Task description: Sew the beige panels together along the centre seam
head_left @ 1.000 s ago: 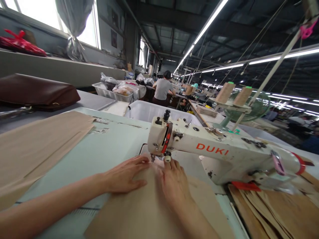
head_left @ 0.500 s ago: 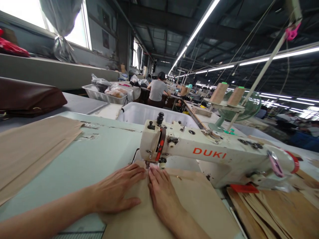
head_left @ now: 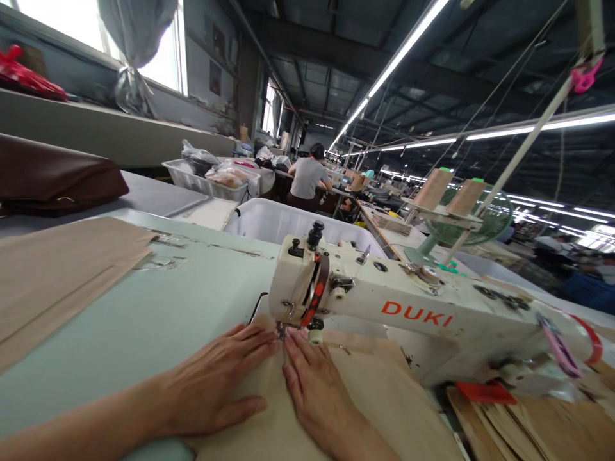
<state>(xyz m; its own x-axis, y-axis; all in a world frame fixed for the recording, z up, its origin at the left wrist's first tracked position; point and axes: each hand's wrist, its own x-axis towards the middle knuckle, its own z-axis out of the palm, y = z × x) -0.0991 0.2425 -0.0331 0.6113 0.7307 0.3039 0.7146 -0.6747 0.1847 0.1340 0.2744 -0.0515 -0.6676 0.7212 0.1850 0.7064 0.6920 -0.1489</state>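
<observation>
A tan fabric panel (head_left: 384, 390) lies under the head of a white sewing machine (head_left: 365, 301) with red DUKI lettering. My left hand (head_left: 221, 374) rests flat on the panel, left of the presser foot (head_left: 281, 330), its thumb stretched toward me. Just right of the foot, my right hand (head_left: 312, 384) presses flat on the same panel, fingers pointing forward. The fingertips of both hands come close to the needle area, where the needle itself is hard to make out. A small metal zipper pull (head_left: 344, 349) shows on the panel beside the right hand.
Another tan panel (head_left: 72, 269) lies on the left of the pale table. Folded brown leather (head_left: 57, 176) sits behind it. Beyond the machine stands a white bin (head_left: 288, 221). Thread cones (head_left: 432, 189) and a stack of tan pieces (head_left: 533, 422) are at right. A person (head_left: 307, 178) sits ahead.
The camera view has shifted slightly, so the machine sits a little lower and larger. Both hands stay flat on the panel beside the presser foot, with little visible change.
</observation>
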